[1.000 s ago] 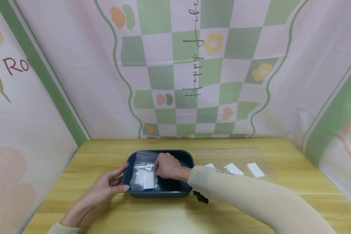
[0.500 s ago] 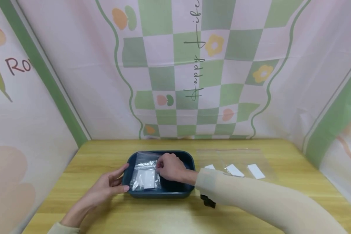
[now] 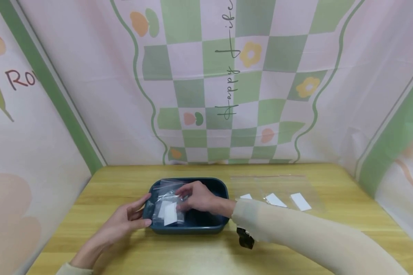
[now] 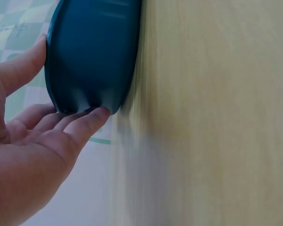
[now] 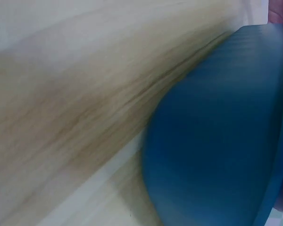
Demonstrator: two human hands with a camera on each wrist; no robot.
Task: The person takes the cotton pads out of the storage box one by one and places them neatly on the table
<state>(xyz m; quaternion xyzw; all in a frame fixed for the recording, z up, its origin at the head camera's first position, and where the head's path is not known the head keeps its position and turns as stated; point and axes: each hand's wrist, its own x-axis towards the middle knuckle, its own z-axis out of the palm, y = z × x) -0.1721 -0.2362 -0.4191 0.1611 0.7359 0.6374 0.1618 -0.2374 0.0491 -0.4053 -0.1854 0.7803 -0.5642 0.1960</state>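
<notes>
A dark blue tray (image 3: 189, 230) sits on the wooden table, clear plastic bags (image 3: 168, 196) with white cards (image 3: 170, 214) lying in its left part. At the tray's left end my left hand (image 3: 122, 221) holds the wall between thumb and fingers; the left wrist view shows this hand (image 4: 42, 141) against the tray (image 4: 92, 52). My right hand (image 3: 197, 196) is inside the tray, thumb and fingers apart, touching the bags' right side. Mostly the tray's outer wall (image 5: 212, 127) fills the right wrist view.
Right of the tray, clear bags (image 3: 285, 183) with white cards (image 3: 301, 201) lie flat on the table (image 3: 179, 256), partly behind my right sleeve (image 3: 296, 233). A patterned curtain (image 3: 217, 88) stands behind the table.
My right hand's fingers have spread from a closer pinch and reach further left over the bags. The front white card has shifted left and tilted. The left hand has stayed in place.
</notes>
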